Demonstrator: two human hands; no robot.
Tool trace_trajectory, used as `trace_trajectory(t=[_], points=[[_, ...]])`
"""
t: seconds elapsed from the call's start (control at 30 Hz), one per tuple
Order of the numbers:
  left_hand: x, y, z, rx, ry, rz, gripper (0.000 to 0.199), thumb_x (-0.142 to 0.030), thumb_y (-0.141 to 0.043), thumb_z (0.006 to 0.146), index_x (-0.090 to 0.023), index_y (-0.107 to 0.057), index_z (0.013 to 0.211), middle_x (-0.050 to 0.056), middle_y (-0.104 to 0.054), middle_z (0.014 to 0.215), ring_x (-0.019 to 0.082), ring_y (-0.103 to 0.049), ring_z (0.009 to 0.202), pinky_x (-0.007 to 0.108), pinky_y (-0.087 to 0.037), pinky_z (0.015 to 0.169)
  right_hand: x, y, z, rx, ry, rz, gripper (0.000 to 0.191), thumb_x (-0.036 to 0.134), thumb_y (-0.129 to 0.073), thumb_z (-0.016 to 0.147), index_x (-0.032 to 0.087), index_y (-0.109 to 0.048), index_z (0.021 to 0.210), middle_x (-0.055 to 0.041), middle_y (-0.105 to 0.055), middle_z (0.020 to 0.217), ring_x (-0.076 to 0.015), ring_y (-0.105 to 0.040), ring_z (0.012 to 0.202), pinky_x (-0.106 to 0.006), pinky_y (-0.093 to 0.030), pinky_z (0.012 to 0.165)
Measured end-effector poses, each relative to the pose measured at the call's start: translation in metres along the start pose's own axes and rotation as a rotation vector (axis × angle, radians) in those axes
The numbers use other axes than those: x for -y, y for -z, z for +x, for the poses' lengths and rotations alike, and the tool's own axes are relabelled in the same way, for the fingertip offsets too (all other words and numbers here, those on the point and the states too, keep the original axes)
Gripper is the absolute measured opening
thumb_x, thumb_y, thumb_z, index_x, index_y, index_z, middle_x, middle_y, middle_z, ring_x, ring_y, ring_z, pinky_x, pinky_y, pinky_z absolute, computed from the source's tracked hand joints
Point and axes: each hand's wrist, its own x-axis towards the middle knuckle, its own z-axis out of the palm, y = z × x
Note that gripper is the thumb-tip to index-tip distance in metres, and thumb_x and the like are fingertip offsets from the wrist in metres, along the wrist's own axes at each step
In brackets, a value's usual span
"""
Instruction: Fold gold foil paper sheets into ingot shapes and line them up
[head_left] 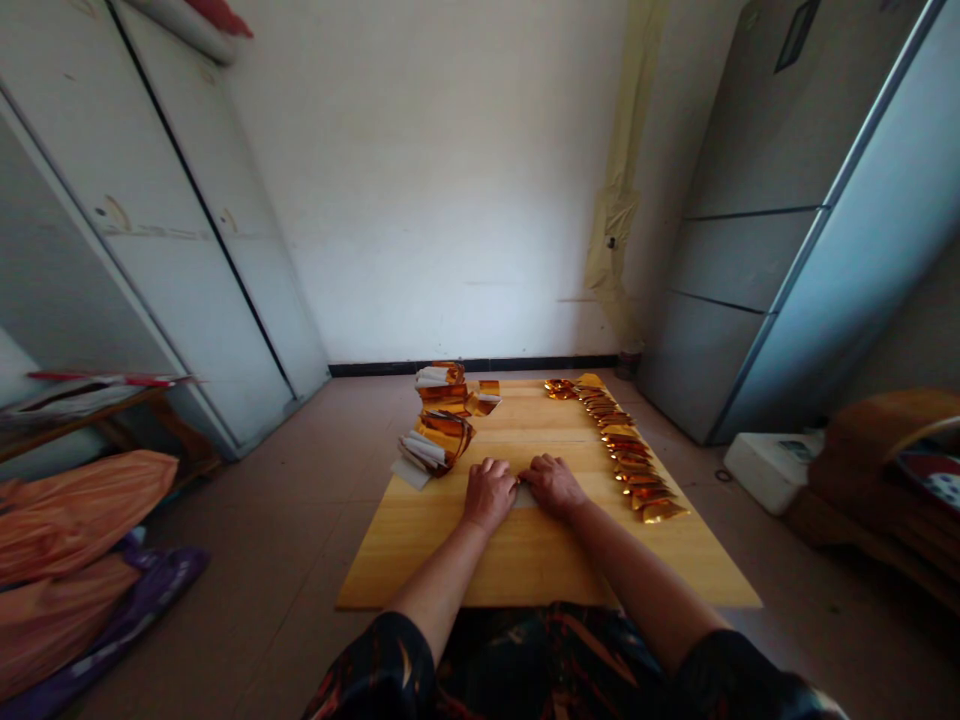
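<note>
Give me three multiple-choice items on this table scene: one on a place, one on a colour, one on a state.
1. Where does the row of foil pieces lie on the wooden table? A) right of the hands B) left of the hands C) under the hands
2. What colour is that foil? A) green B) gold C) blue
3. How are the left hand and right hand placed? A) raised high B) apart at the table's edges C) together on the table top

Answers: A, the row runs along the table's right side; B, it shines gold; C, both hands meet mid-table.
</note>
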Motion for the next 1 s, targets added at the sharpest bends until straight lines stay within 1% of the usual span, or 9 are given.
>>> trace_trajectory(t=[0.07, 0.13, 0.3, 0.4, 0.5, 0.57, 0.67, 0.83, 1.0], points=[[0.0, 0.0, 0.0, 0.046, -0.01, -0.003, 0.017, -0.024, -0.051, 0.086, -0.023, -0.068, 0.08, 0.007, -0.063, 0.094, 0.022, -0.047, 0.097, 0.037, -0.031, 0.08, -0.002, 0.002, -0.002, 0.006, 0.015, 0.006, 0.03, 0.021, -0.045, 0.087, 0.028, -0.066, 0.108, -0.0064, -0.059, 0.099, -0.0199, -0.047, 0.097, -0.031, -0.031, 0.083], [-0.001, 0.0, 0.001, 0.077, -0.008, 0.0, 0.022, -0.024, -0.049, 0.087, -0.022, -0.068, 0.077, 0.007, -0.064, 0.087, 0.022, -0.048, 0.094, 0.037, -0.03, 0.079, -0.006, 0.006, -0.007, 0.018, 0.027, 0.016, 0.031, 0.02, -0.046, 0.085, 0.028, -0.065, 0.108, -0.0056, -0.059, 0.101, -0.0195, -0.047, 0.098, -0.031, -0.03, 0.084], [0.0, 0.0, 0.001, 0.095, -0.02, 0.009, 0.023, -0.023, -0.049, 0.087, -0.022, -0.069, 0.076, 0.008, -0.065, 0.087, 0.021, -0.049, 0.091, 0.036, -0.03, 0.078, -0.025, 0.012, -0.023, 0.02, 0.007, 0.036, 0.03, 0.024, -0.044, 0.088, 0.028, -0.064, 0.109, -0.0049, -0.06, 0.104, -0.0193, -0.046, 0.102, -0.032, -0.029, 0.089], [0.001, -0.002, 0.001, 0.102, -0.03, 0.013, 0.022, -0.022, -0.049, 0.086, -0.022, -0.069, 0.077, 0.008, -0.064, 0.088, 0.021, -0.05, 0.091, 0.035, -0.032, 0.077, -0.039, 0.007, -0.03, -0.066, -0.044, 0.078, 0.028, 0.024, -0.044, 0.087, 0.026, -0.065, 0.106, -0.0052, -0.062, 0.107, -0.02, -0.047, 0.102, -0.032, -0.033, 0.087], [0.001, -0.003, 0.001, 0.106, -0.037, 0.016, 0.021, -0.022, -0.05, 0.086, -0.022, -0.069, 0.078, 0.008, -0.062, 0.087, 0.02, -0.05, 0.091, 0.033, -0.033, 0.077, -0.044, 0.0, -0.032, -0.18, -0.102, 0.172, 0.031, 0.015, -0.046, 0.082, 0.021, -0.065, 0.106, -0.0071, -0.064, 0.107, -0.0192, -0.051, 0.1, -0.029, -0.037, 0.086], [0.001, -0.003, 0.001, 0.102, -0.042, 0.027, 0.021, -0.022, -0.049, 0.086, -0.021, -0.069, 0.08, 0.008, -0.062, 0.087, 0.021, -0.051, 0.091, 0.033, -0.034, 0.077, -0.04, -0.004, -0.031, -0.221, -0.121, 0.244, 0.031, 0.012, -0.045, 0.08, 0.019, -0.067, 0.1, -0.0073, -0.066, 0.099, -0.0184, -0.055, 0.095, -0.028, -0.04, 0.084], [0.001, -0.003, 0.001, 0.093, -0.05, 0.04, 0.02, -0.021, -0.05, 0.086, -0.021, -0.069, 0.081, 0.007, -0.062, 0.087, 0.021, -0.051, 0.091, 0.033, -0.035, 0.076, -0.026, -0.006, -0.027, -0.229, -0.177, 0.32, 0.026, 0.015, -0.045, 0.079, 0.02, -0.066, 0.093, -0.0055, -0.067, 0.094, -0.0167, -0.059, 0.086, -0.025, -0.043, 0.076], [0.0, -0.003, 0.001, 0.075, -0.055, 0.023, 0.018, -0.02, -0.051, 0.086, -0.021, -0.069, 0.082, 0.007, -0.064, 0.087, 0.021, -0.052, 0.091, 0.033, -0.037, 0.076, -0.009, -0.006, -0.021, -0.156, -0.479, 0.357, 0.022, 0.023, -0.055, 0.075, 0.021, -0.062, 0.096, -0.0003, -0.066, 0.079, -0.0138, -0.059, 0.071, -0.021, -0.037, 0.061], [0.002, -0.006, 0.003, 0.065, -0.102, 0.024, 0.018, -0.017, -0.051, 0.085, -0.021, -0.069, 0.083, 0.005, -0.066, 0.088, 0.02, -0.054, 0.091, 0.032, -0.038, 0.076, -0.007, 0.001, -0.015, -0.108, -0.579, 0.431, 0.027, 0.02, -0.059, 0.072, 0.019, -0.061, 0.099, -0.0008, -0.066, 0.083, -0.013, -0.059, 0.074, -0.02, -0.035, 0.059]])
